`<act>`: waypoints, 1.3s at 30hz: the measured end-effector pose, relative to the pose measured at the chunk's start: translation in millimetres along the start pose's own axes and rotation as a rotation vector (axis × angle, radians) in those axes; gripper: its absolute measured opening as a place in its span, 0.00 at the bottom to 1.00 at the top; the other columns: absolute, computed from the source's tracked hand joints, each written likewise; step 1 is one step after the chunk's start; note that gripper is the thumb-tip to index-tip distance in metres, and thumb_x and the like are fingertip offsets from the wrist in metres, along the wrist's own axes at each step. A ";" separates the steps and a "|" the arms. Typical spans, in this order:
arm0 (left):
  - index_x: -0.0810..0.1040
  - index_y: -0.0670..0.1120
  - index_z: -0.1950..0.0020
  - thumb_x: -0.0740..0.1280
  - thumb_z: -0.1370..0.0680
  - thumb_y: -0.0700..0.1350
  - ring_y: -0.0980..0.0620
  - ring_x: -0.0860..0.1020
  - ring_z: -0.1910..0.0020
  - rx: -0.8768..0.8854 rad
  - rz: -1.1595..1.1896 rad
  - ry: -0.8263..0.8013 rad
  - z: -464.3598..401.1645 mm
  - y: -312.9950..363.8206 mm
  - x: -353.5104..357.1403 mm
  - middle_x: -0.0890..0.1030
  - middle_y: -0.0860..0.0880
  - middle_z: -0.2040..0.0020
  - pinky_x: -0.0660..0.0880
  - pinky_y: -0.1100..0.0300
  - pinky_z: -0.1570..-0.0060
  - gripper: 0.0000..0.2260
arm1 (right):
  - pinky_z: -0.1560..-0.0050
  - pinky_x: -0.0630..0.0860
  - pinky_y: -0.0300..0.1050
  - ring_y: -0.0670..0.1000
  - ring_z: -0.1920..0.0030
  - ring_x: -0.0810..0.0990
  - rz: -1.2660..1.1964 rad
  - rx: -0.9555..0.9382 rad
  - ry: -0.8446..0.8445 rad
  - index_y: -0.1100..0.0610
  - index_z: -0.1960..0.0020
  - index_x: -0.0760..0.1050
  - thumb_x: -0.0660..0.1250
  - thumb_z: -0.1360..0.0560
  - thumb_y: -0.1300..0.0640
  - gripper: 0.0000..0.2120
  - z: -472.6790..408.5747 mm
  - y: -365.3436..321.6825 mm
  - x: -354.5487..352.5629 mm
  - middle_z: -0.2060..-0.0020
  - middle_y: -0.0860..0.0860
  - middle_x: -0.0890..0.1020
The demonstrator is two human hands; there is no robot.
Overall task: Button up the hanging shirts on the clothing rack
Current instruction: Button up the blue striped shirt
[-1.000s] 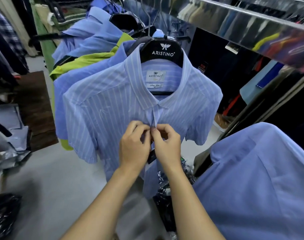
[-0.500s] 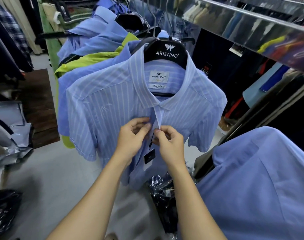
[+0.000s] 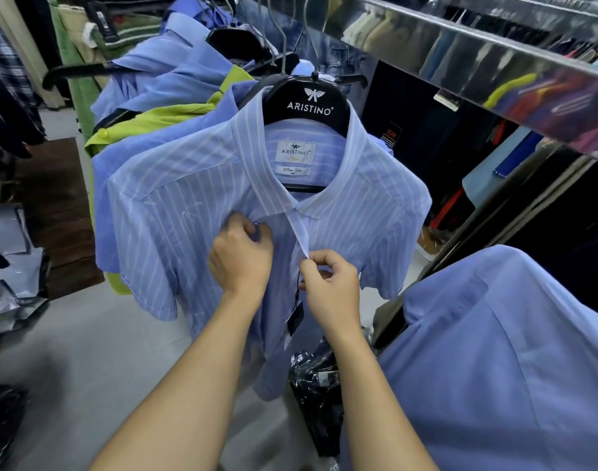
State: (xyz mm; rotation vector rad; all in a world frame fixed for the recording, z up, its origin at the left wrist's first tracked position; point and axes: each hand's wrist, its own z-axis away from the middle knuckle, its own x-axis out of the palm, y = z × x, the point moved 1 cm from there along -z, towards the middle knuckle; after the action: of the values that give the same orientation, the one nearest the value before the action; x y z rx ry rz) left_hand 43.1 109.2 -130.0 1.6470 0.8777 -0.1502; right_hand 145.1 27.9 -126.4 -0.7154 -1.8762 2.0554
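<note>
Clothing shop aisle, pale grey floor [image 3: 86, 351]; dark wooden panel [image 3: 59, 212] lying at left beside crumpled grey plastic wrapping [image 3: 11, 266]. Mirrored chrome rack rail [image 3: 460, 52] crossing upper right, reflecting coloured garments. Dark packaged goods [image 3: 319, 385] on the floor beneath the shirts. Plain blue shirt [image 3: 494, 368] filling lower right foreground. Row of hung garments receding at upper left: further blue shirts [image 3: 175, 73] and one lime-green shirt [image 3: 161, 120]. Principal item: striped shirt [image 3: 175, 226], light blue with white vertical stripes, short-sleeved, hung at front of the row on a black hanger [image 3: 309, 103] printed ARISTINO; white neck label [image 3: 295, 153] with the same name and a size tab below. Collar closed at the top; placket open below the hands, with a dark swing tag [image 3: 294, 317] dangling in the gap. Left hand [image 3: 241, 258]: fingers curled, gripping the shirt front just left of the placket. Right hand [image 3: 331, 290]: thumb and forefinger pinching the pale placket edge, remaining fingers curled.
</note>
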 end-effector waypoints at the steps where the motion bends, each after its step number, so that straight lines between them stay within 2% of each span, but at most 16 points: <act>1: 0.75 0.44 0.59 0.68 0.26 0.47 0.39 0.76 0.62 0.026 -0.011 0.013 0.6 0.5 -0.5 0.80 0.45 0.59 0.62 0.56 0.64 0.08 | 0.57 0.80 0.51 0.58 0.65 0.82 0.003 0.003 -0.001 0.55 0.61 0.79 0.66 0.27 0.62 0.06 0.0 0.4 -0.7 0.70 0.46 0.80; 3: 0.73 0.44 0.62 0.69 0.28 0.45 0.43 0.72 0.66 0.088 0.021 0.030 5.3 -1.9 -1.2 0.77 0.46 0.58 0.61 0.57 0.65 0.07 | 0.57 0.80 0.51 0.56 0.66 0.83 0.000 0.009 -0.001 0.55 0.60 0.79 0.67 0.27 0.62 0.05 0.0 2.3 -0.3 0.69 0.46 0.81; 6: 0.71 0.43 0.67 0.69 0.33 0.38 0.50 0.70 0.68 0.180 0.197 0.024 14.0 -11.7 -3.2 0.73 0.49 0.62 0.64 0.59 0.65 0.07 | 0.56 0.81 0.51 0.55 0.63 0.83 -0.009 -0.013 0.001 0.54 0.59 0.80 0.69 0.26 0.60 0.05 -1.6 6.8 3.7 0.64 0.49 0.84; 8: 0.70 0.42 0.68 0.69 0.34 0.35 0.53 0.70 0.67 0.173 0.275 -0.002 18.4 -16.9 -7.7 0.73 0.50 0.64 0.67 0.61 0.64 0.08 | 0.56 0.80 0.49 0.53 0.61 0.84 -0.005 -0.050 -0.009 0.55 0.59 0.81 0.70 0.26 0.61 0.04 -1.4 8.3 7.8 0.64 0.50 0.84; 10: 0.72 0.45 0.67 0.70 0.33 0.35 0.54 0.73 0.66 0.128 0.324 -0.060 21.9 -17.1 -12.6 0.75 0.51 0.66 0.71 0.62 0.63 0.09 | 0.56 0.80 0.46 0.51 0.61 0.83 -0.008 -0.085 -0.024 0.56 0.59 0.81 0.70 0.25 0.61 0.04 -0.5 9.3 11.6 0.64 0.50 0.84; 13: 0.75 0.54 0.61 0.72 0.30 0.35 0.58 0.80 0.65 0.048 0.451 -0.210 29.0 -12.9 -19.8 0.80 0.55 0.64 0.76 0.67 0.61 0.14 | 0.58 0.78 0.40 0.45 0.62 0.82 -0.036 -0.111 -0.044 0.56 0.58 0.81 0.70 0.24 0.61 0.05 1.0 8.1 14.8 0.65 0.47 0.84; 15: 0.78 0.55 0.59 0.74 0.28 0.36 0.60 0.82 0.63 0.027 0.501 -0.284 31.0 -14.5 -23.2 0.83 0.56 0.63 0.77 0.67 0.59 0.13 | 0.57 0.79 0.42 0.45 0.62 0.82 -0.053 -0.110 -0.056 0.55 0.59 0.81 0.70 0.23 0.61 0.06 1.1 7.2 15.3 0.66 0.46 0.84; 18: 0.83 0.49 0.59 0.78 0.31 0.38 0.56 0.84 0.63 -0.071 0.565 -0.342 28.4 -18.9 -31.9 0.84 0.52 0.64 0.78 0.65 0.59 0.08 | 0.53 0.82 0.51 0.48 0.61 0.83 -0.075 -0.087 -0.053 0.53 0.60 0.81 0.69 0.23 0.62 0.08 1.2 9.3 13.3 0.66 0.47 0.84; 21: 0.83 0.44 0.63 0.82 0.37 0.41 0.51 0.83 0.65 -0.110 0.583 -0.362 23.8 -20.2 -41.3 0.84 0.48 0.67 0.81 0.61 0.61 0.10 | 0.48 0.81 0.58 0.54 0.57 0.85 -0.085 -0.076 -0.048 0.52 0.59 0.82 0.69 0.23 0.60 0.08 0.5 13.0 9.3 0.64 0.48 0.85; 24: 0.83 0.41 0.64 0.82 0.38 0.41 0.47 0.82 0.67 -0.123 0.610 -0.370 22.7 -18.7 -44.4 0.83 0.45 0.69 0.81 0.57 0.61 0.11 | 0.49 0.82 0.59 0.54 0.57 0.85 -0.106 -0.068 -0.019 0.52 0.58 0.82 0.71 0.24 0.60 0.06 1.3 14.5 6.2 0.64 0.49 0.85; 28: 0.83 0.40 0.64 0.81 0.35 0.38 0.42 0.83 0.65 -0.157 0.663 -0.366 28.2 -12.9 -41.9 0.84 0.44 0.68 0.82 0.55 0.60 0.07 | 0.50 0.82 0.58 0.54 0.58 0.85 -0.121 -0.085 0.002 0.53 0.58 0.82 0.72 0.25 0.61 0.05 5.7 14.6 5.6 0.64 0.49 0.85; 33: 0.85 0.38 0.58 0.76 0.29 0.35 0.42 0.85 0.60 -0.198 0.761 -0.429 32.6 -13.8 -36.6 0.85 0.42 0.62 0.82 0.54 0.54 0.02 | 0.53 0.83 0.51 0.55 0.58 0.85 -0.128 -0.116 -0.014 0.54 0.59 0.82 0.73 0.26 0.62 0.05 8.7 12.2 7.3 0.64 0.50 0.85; 35: 0.84 0.38 0.55 0.73 0.27 0.34 0.43 0.85 0.58 -0.166 0.765 -0.460 34.5 -13.4 -35.6 0.86 0.43 0.60 0.82 0.57 0.53 0.02 | 0.54 0.81 0.45 0.51 0.59 0.85 -0.120 -0.131 -0.008 0.53 0.59 0.83 0.73 0.26 0.62 0.06 8.6 11.9 6.9 0.64 0.49 0.85; 37: 0.85 0.40 0.54 0.71 0.25 0.34 0.46 0.85 0.57 -0.101 0.724 -0.472 35.8 -13.1 -34.0 0.86 0.45 0.59 0.81 0.57 0.52 0.03 | 0.55 0.79 0.38 0.46 0.59 0.84 -0.096 -0.154 -0.004 0.53 0.57 0.83 0.72 0.25 0.62 0.05 9.2 11.8 7.8 0.62 0.49 0.85; 39: 0.84 0.46 0.55 0.70 0.23 0.35 0.49 0.85 0.57 -0.032 0.668 -0.473 36.4 -13.9 -32.6 0.86 0.48 0.59 0.81 0.56 0.51 0.07 | 0.54 0.79 0.37 0.45 0.57 0.84 -0.070 -0.172 0.010 0.55 0.55 0.84 0.71 0.25 0.62 0.04 9.7 12.2 9.6 0.59 0.50 0.86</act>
State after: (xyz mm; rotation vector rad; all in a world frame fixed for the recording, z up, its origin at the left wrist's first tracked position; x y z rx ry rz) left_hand 24.5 62.1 -133.9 1.6910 -0.0434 -0.0539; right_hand 133.6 23.1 -139.7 -0.6885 -2.0606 1.8616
